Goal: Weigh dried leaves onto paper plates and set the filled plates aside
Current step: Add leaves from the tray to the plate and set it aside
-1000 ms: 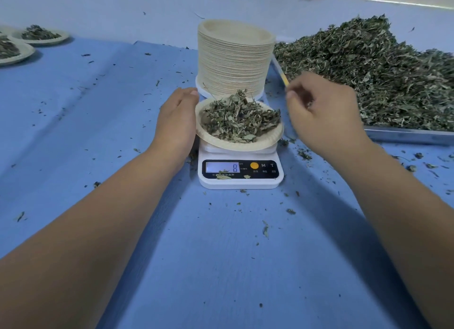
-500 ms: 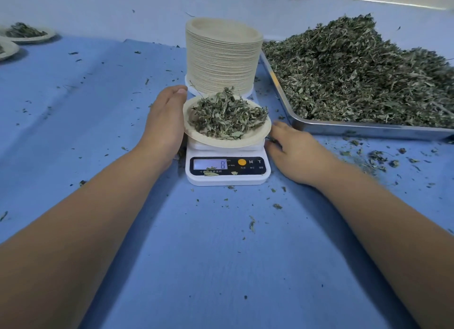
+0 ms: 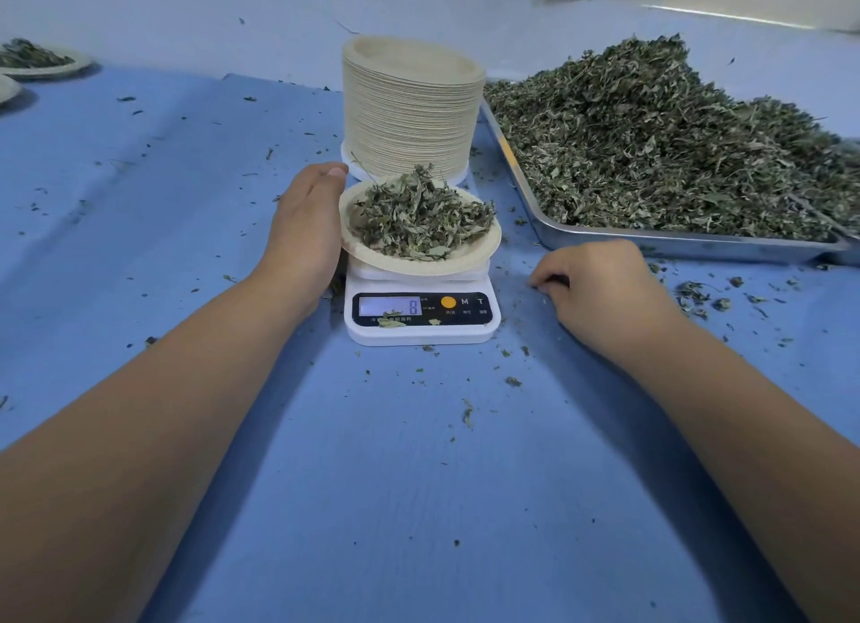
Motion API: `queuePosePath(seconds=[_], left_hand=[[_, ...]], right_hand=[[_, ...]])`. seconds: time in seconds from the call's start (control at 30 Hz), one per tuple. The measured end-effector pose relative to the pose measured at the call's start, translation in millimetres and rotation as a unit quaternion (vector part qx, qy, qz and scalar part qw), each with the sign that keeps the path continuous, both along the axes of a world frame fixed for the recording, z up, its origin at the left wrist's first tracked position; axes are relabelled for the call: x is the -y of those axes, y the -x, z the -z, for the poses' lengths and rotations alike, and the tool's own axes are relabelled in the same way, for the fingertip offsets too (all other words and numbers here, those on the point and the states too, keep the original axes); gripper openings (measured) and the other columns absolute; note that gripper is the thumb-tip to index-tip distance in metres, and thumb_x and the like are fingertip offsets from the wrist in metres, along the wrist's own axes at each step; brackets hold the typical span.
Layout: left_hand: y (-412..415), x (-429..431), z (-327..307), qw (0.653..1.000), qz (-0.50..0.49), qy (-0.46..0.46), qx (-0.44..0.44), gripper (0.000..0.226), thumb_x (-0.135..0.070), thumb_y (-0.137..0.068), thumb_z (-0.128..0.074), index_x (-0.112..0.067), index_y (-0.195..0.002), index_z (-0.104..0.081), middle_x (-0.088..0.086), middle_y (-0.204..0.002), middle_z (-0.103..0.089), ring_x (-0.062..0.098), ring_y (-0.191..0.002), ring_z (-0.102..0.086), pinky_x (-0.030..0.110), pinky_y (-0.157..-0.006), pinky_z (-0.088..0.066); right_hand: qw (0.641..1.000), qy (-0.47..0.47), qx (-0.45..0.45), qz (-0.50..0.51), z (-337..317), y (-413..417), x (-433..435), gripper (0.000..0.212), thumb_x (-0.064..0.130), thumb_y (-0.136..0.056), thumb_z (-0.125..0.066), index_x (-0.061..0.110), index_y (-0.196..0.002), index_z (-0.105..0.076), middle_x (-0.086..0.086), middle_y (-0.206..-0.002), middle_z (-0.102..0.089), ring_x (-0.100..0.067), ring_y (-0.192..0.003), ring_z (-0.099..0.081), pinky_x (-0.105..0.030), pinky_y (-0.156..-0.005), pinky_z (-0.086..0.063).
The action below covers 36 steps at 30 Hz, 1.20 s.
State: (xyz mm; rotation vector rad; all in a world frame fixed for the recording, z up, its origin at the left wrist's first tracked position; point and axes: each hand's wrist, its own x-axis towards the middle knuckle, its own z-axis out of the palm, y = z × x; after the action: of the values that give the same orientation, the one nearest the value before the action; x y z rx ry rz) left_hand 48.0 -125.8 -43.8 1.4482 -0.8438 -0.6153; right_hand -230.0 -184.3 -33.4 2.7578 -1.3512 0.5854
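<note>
- Sitting on the white digital scale is a paper plate heaped with dried leaves; the plate overhangs the platform on both sides; the display reads 8, and a few leaf scraps lie on the front panel beside the orange button.
- The left hand stands on edge against the plate's left rim, fingers straight and together, thumb tip near the far edge; it cups the plate from the side; whether it grips the rim or only touches it, I cannot tell.
- The right hand rests on the blue cloth to the right of the scale, apart from it; its fingers are curled under with the tips at the cloth; whether they pinch any crumbs is too small to tell.
- Just behind the scale rises a tall stack of empty paper plates on a white base.
- To the right a metal tray carries a big mound of loose leaves; its near edge lies just beyond the right hand.
- At far left, well apart, a filled plate sits on the cloth; the rim of another plate shows at the frame edge.
- Crumbs of leaf are scattered over the cloth, thickest near the tray's front corner.
</note>
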Motion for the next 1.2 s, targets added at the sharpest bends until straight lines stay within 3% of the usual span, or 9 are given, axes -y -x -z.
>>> queuePosePath(seconds=[0.13,0.23,0.43,0.53,0.7,0.83,0.97,1.07,1.2], left_hand=[[0.3,0.6,0.5,1.000,-0.005,-0.004,0.016,0.026,-0.039,-0.105,-0.038,-0.039,-0.118,-0.061,-0.030,-0.107,-0.054,-0.010,-0.106,-0.051,0.032,-0.104,-0.042],[-0.9,0.4,0.5,1.000,-0.009,-0.002,0.019,0.026,-0.038,-0.105,-0.039,-0.039,-0.119,-0.061,-0.031,-0.107,-0.053,-0.009,-0.107,-0.052,0.029,-0.098,-0.042],[-0.7,0.6,2.2,1.000,-0.002,0.006,0.020,0.028,-0.039,-0.106,-0.038,-0.038,-0.120,-0.061,-0.029,-0.113,-0.054,0.009,-0.124,-0.054,0.039,-0.113,-0.041],[-0.5,0.2,1.5,1.000,-0.002,0.007,0.029,0.028,-0.038,-0.107,-0.037,-0.038,-0.121,-0.061,-0.019,-0.123,-0.058,0.011,-0.127,-0.053,0.041,-0.115,-0.039],[-0.3,-0.4,-0.6,1.000,-0.004,0.001,0.024,0.026,-0.036,-0.108,-0.037,-0.038,-0.119,-0.061,-0.022,-0.117,-0.059,0.008,-0.120,-0.056,0.034,-0.106,-0.043],[0.6,-1.1,-1.9,1.000,-0.002,0.008,0.023,0.025,-0.034,-0.108,-0.038,-0.036,-0.118,-0.061,-0.025,-0.112,-0.058,0.001,-0.114,-0.056,0.031,-0.103,-0.044],[0.7,-1.6,-2.7,1.000,-0.002,0.007,0.017,0.026,-0.033,-0.108,-0.038,-0.033,-0.120,-0.062,-0.023,-0.112,-0.059,0.002,-0.112,-0.057,0.032,-0.103,-0.045],[0.3,-1.7,-2.2,1.000,-0.003,0.002,0.017,0.028,-0.034,-0.108,-0.039,-0.031,-0.123,-0.063,-0.025,-0.109,-0.058,-0.004,-0.108,-0.055,0.029,-0.097,-0.043],[0.0,-1.1,-2.0,1.000,-0.006,-0.001,0.018,0.031,-0.035,-0.108,-0.038,-0.030,-0.126,-0.063,-0.026,-0.107,-0.056,-0.008,-0.105,-0.052,0.025,-0.091,-0.042]], right_hand=[[0.997,0.028,0.072,0.021,-15.0,-4.2,-2.0,0.024,0.000,-0.090,-0.062,0.014,-0.095,-0.080,-0.003,-0.088,-0.076,-0.019,-0.075,-0.067,-0.026,-0.078,-0.053],[0.981,0.078,0.169,0.046,-38.7,-10.9,11.9,0.021,0.006,-0.091,-0.064,0.017,-0.098,-0.079,0.001,-0.088,-0.075,-0.013,-0.074,-0.065,-0.015,-0.078,-0.046],[0.988,-0.038,0.096,0.114,-50.5,-29.9,58.5,0.032,0.008,-0.100,-0.050,0.016,-0.120,-0.073,-0.008,-0.122,-0.070,-0.010,-0.061,-0.053,-0.026,-0.073,-0.047],[0.988,0.004,0.142,0.064,-44.2,-53.0,42.1,0.033,0.007,-0.097,-0.051,0.017,-0.118,-0.075,-0.005,-0.116,-0.073,-0.021,-0.086,-0.066,-0.032,-0.089,-0.052],[0.983,-0.029,0.177,-0.021,-63.0,-97.9,13.1,0.031,0.047,-0.099,-0.051,0.029,-0.111,-0.073,0.013,-0.097,-0.071,-0.011,-0.091,-0.064,-0.031,-0.084,-0.050],[0.991,-0.103,0.060,-0.067,-74.2,-122.2,8.0,0.046,0.070,-0.091,-0.049,0.039,-0.119,-0.068,0.019,-0.106,-0.062,-0.006,-0.101,-0.055,-0.028,-0.082,-0.041],[0.996,-0.046,0.027,-0.070,-73.0,-132.6,11.5,0.023,0.048,-0.093,-0.065,0.031,-0.102,-0.076,0.015,-0.092,-0.066,-0.007,-0.094,-0.061,-0.023,-0.076,-0.041],[0.992,-0.048,0.085,-0.081,-74.4,-132.0,13.1,0.008,0.032,-0.090,-0.072,0.027,-0.090,-0.079,0.019,-0.077,-0.066,0.003,-0.073,-0.058,-0.015,-0.066,-0.043],[0.982,-0.029,0.166,-0.081,-79.1,-126.7,12.5,0.006,0.028,-0.090,-0.073,0.026,-0.088,-0.078,0.022,-0.072,-0.061,0.008,-0.070,-0.054,-0.006,-0.067,-0.040]])
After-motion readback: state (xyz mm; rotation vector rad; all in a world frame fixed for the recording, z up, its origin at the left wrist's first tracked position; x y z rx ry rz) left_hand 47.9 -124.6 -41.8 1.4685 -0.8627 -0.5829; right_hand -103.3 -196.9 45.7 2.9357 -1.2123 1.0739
